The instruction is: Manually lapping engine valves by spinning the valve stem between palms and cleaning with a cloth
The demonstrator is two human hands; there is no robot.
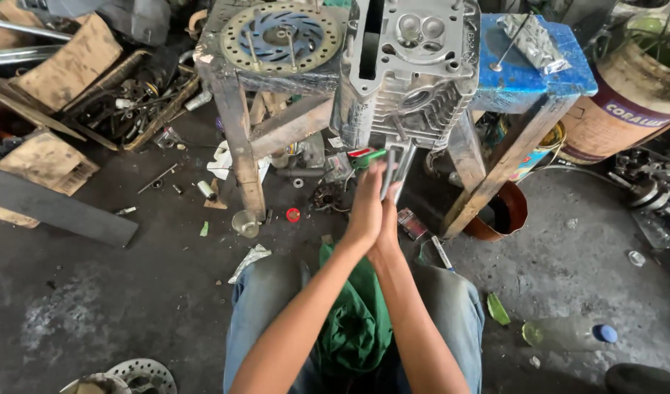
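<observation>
While both palms press together around a thin rod point(388, 175) under the cylinder head point(411, 66) on the stools, the step looks like spinning a valve to lap it. Left hand point(365, 208) and right hand point(388, 219) hold fingers straight, flat against the rod.

- Cylinder head point(411, 69): cast metal, pale grey, dull sheen, finned and rough.
- Brake disc point(282, 35): drilled steel, worn, matt.
- Stool point(258, 117): rough wood, grimy.
- Blue stool point(543, 76): wood, chipped paint.
- Floor point(130, 292): matt concrete, oil-stained.
- Cloth point(357, 321): green fabric, soft, crumpled.
- Bottle point(568, 333): clear plastic, scuffed.
</observation>
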